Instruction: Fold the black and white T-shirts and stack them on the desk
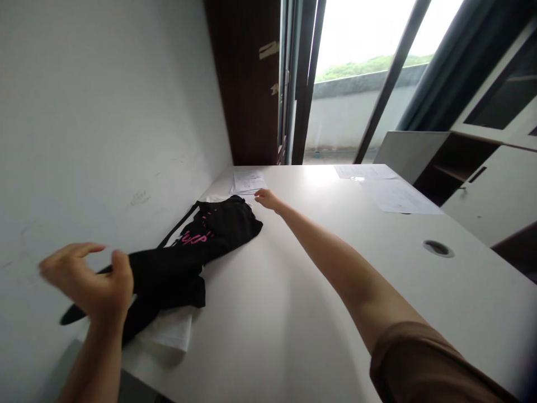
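Observation:
A black cloth item with a strap and pink lettering (226, 221) lies bunched along the wall side of the white desk (272, 313). I cannot tell whether it is a bag or an apron. My left hand (92, 282) is raised at its near end, thumb and fingers apart, nothing visible between them; it is slightly blurred. My right hand (267, 199) reaches far out, just beyond the cloth's far end and beside a small stack of papers (248, 180). Its fingers look loosely bent and apart, with no object seen in them. A white flat object (174, 330) shows under the cloth's near end.
More paper sheets (398, 196) lie at the desk's far right, near a round cable hole (438, 248). A pale wall (117, 123) borders the left. Beyond the desk are a glass sliding door (348, 112) and white cabinets (499, 190).

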Tool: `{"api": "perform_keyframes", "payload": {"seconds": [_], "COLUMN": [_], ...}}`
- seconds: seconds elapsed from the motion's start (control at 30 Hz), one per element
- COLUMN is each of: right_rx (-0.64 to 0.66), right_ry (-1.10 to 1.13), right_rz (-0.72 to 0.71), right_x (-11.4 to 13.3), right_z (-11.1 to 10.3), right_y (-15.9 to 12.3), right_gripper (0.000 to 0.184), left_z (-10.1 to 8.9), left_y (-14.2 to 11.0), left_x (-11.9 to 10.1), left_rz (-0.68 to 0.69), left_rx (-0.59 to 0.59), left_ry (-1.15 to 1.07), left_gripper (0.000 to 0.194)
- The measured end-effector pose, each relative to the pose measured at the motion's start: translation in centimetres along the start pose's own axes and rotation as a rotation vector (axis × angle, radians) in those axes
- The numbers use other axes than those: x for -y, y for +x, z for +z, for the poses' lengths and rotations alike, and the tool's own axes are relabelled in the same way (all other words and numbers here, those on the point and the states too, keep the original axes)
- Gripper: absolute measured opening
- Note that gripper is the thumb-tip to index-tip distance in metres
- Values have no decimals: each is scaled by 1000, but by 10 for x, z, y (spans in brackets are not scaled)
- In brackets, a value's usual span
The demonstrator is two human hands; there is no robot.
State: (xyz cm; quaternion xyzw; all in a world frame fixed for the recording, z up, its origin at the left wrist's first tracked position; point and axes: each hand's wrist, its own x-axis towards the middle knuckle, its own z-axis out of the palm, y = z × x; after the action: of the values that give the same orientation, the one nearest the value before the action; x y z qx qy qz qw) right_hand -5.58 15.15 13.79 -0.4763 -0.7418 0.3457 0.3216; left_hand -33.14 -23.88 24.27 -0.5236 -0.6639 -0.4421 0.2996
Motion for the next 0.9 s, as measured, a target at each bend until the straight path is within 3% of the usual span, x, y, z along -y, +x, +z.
{"api": "perform_keyframes", "payload": {"seconds": [0.03,0.07,0.17,0.2,0.27,0.37,0.47,0.57,0.67,0.77,0.83,0.9], "right_rx": [22,38,27,5,-38,-126,-201,-223,-211,-208,-213,-212], "right_ry": [-46,-90,-248,-285,-325,-346,-341,-336,-340,-321,-310,-301], "right_rz": [-7,-18,-53,-46,-7,-28,-72,-78,-109,-145,-140,-117], "right_x": [-16,-32,-77,-92,-121,-158,-178,-180,-174,-170,-170,-170], "right_z": [1,1,-11,-17,-30,-50,-68,-78,-78,-75,-74,-75], "right_y": [-14,-29,-75,-90,-122,-170,-213,-245,-265,-276,-278,-277], "right_gripper": [20,20,20,21,23,23,22,23,25,25,24,24], "left_z": [19,35,80,96,134,199,256,294,317,327,325,319], "left_y": [-8,-18,-50,-62,-85,-110,-119,-114,-106,-99,-100,-109], "left_x": [-3,-7,-18,-21,-24,-29,-36,-33,-22,-18,-27,-47], "left_rz": [63,135,299,318,315,337,333,282,168,23,-30,30], "left_rx": [62,206,873,1020,1149,1227,1288,1184,1046,931,865,838], "left_ry": [-6,-44,-281,-348,-422,-386,-225,-73,31,105,120,42], "left_gripper": [24,20,21,23,27,40,53,57,58,57,53,47]}}
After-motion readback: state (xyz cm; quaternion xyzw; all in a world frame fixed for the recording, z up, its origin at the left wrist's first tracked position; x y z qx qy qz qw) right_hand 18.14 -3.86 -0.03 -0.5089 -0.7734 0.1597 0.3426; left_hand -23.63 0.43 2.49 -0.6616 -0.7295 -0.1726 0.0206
